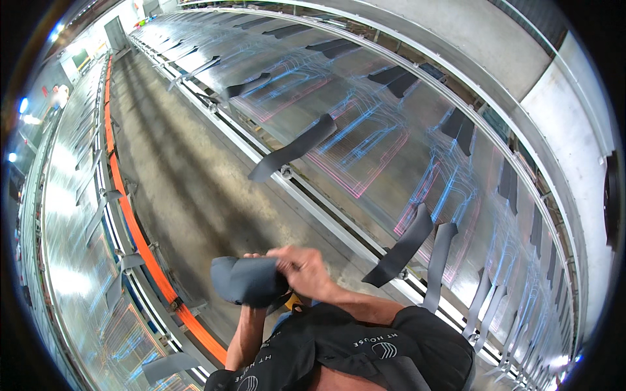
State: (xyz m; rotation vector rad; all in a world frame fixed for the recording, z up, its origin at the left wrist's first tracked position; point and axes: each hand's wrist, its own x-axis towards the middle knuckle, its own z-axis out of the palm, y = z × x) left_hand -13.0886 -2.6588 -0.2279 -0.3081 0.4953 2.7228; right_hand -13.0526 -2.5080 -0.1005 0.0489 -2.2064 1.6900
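Note:
A dark grey bundle of fabric pieces (244, 280) is held in front of my body, over the aisle. My left hand (253, 255) is mostly hidden under and behind it, with only fingertips showing past its far edge. At the bundle's right end, my right hand (302, 268) has its fingers bent and pinched on the edge. To my right, two grey fabric strips (404, 247) (440, 264) lie over the rail of a long table (365, 225). Farther along, another grey strip (297, 150) hangs over the same edge.
Blue and pink line patterns (372, 137) mark the right table's shiny top. Short dark fabric pieces (394, 80) lie along its far side. On my left runs a second long table (72, 228) with an orange band (130, 208) along its edge. A concrete aisle (189, 163) separates the tables.

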